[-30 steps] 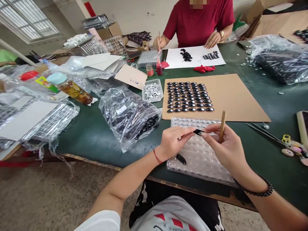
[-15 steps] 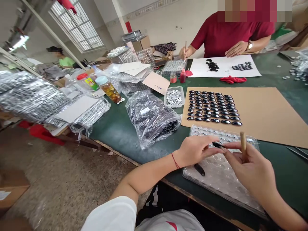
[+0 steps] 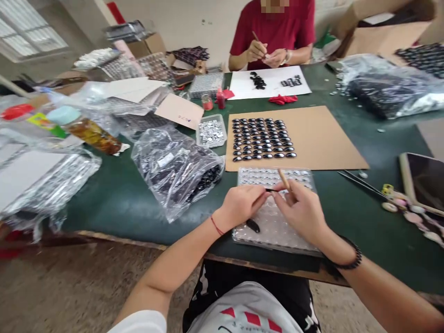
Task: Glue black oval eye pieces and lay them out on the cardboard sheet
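Observation:
My left hand [image 3: 243, 206] pinches one end of a small black oval piece [image 3: 271, 190] between thumb and fingertips. The thumb and index finger of my right hand [image 3: 301, 207] close on its other end. A thin wooden stick [image 3: 283, 178] rises from the right hand, tucked among its fingers; its lower end is hidden. Both hands hover over a clear plastic tray [image 3: 267, 237] with rows of round cells, its far rows filled with shiny pieces. Another black oval piece [image 3: 253, 225] lies on the tray by my left wrist.
Rows of glossy black pieces [image 3: 260, 138] cover the left of a brown board [image 3: 322, 138]. Left of it lie a plastic bag [image 3: 169, 162] and a tub of small silvery parts [image 3: 211, 132]. Tweezers [image 3: 364, 182] and a phone [image 3: 425, 180] lie right. A co-worker [image 3: 274, 37] sits opposite.
My view has swung to the right, so the phone and tweezers show more fully. Both my hands keep the black piece between them. The co-worker's hands have come together above the white sheet.

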The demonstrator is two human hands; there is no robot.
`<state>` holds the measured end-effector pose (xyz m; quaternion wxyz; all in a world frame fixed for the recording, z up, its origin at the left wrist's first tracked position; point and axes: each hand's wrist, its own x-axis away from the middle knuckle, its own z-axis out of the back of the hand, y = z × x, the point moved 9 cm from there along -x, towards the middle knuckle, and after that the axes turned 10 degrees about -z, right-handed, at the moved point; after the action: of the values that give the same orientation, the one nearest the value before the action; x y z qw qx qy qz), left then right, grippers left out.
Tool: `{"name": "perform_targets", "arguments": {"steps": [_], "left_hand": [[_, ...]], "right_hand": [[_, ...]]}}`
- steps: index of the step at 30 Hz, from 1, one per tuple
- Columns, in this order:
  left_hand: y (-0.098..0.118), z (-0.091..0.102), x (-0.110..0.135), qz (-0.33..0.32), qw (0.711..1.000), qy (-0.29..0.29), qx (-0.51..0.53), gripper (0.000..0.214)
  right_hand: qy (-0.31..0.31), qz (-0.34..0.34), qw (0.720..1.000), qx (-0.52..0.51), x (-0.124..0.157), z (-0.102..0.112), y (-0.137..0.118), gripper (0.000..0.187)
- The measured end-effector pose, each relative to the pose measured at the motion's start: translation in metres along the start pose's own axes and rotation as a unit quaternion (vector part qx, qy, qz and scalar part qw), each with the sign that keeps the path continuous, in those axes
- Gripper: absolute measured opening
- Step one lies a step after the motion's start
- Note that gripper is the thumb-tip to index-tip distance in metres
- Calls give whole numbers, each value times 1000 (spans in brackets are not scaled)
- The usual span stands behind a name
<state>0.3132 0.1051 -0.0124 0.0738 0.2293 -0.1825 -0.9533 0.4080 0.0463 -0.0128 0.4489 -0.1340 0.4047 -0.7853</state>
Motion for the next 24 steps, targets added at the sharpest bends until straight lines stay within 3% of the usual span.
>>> {"name": "perform_targets", "arguments": {"steps": [3,7,9,11,12,13,15,17,18,19,20,21,24], "left_hand": [[-5,3,-1,18,998,29,43,27],[-3,6,-2,20,996,49,73,27],[-5,6,-3,36,989,44,134,26],[-19,12,-2,93,959,86,254,23],[-31,17,1,136,924,131,332,20],[-45,21,5,184,871,187,416,18],[-74,23,17,279,716,294,569,17],[-94,17,30,356,550,363,663,16],[-100,13,35,385,483,383,687,15],[-103,11,39,404,436,392,702,14],[-103,8,41,414,409,395,711,13],[-102,7,42,416,401,390,717,14],[-91,0,39,405,436,352,723,21]], "right_hand": [[-26,-15,999,-31,-2,-2,0,6],[-98,-93,980,-145,-5,-8,14,9],[-127,-139,961,-203,-8,-9,24,15],[-129,-167,946,-245,-13,-4,35,20],[-116,-174,943,-257,-18,2,40,23],[-92,-178,944,-263,-23,10,45,25],[-39,-174,950,-257,-40,28,55,28],[3,-159,962,-221,-64,41,62,28],[21,-148,971,-188,-80,46,65,28],[39,-135,979,-146,-98,49,67,27],[61,-122,986,-99,-117,51,69,26],[77,-111,989,-56,-137,51,71,25],[83,-102,991,-13,-197,37,84,25]]}}
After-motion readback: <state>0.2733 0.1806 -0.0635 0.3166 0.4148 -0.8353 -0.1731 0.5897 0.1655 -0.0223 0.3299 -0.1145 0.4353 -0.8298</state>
